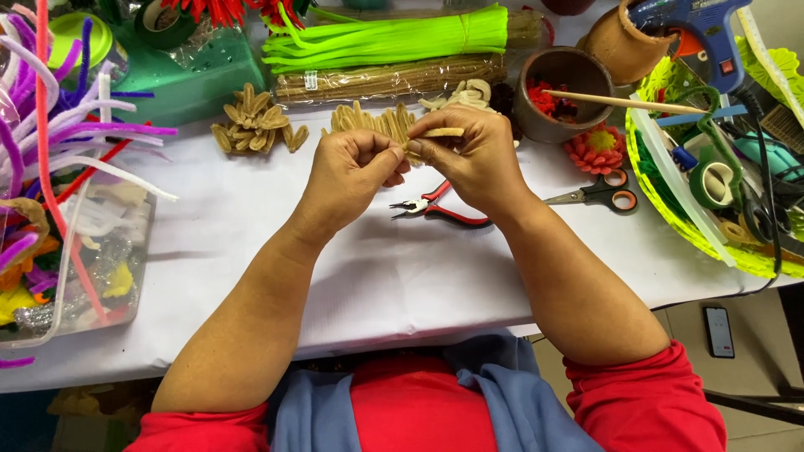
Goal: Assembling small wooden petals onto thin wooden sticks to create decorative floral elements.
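hands: my left hand (352,172) and right hand (473,155) both pinch one tan pipe-cleaner petal (435,134) above the worktop (251,218)
risk: I reckon loose fingertips could let it unbend or drop onto the pliers (435,206)

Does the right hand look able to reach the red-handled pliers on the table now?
Probably yes: the pliers lie uncovered just below the right hand, but its fingers pinch a tan pipe cleaner piece.

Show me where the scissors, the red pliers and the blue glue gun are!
scissors (618,198): head view, on an orange handle ring.
red pliers (452,215): head view, on a red handle.
blue glue gun (699,25): head view, on its blue body.
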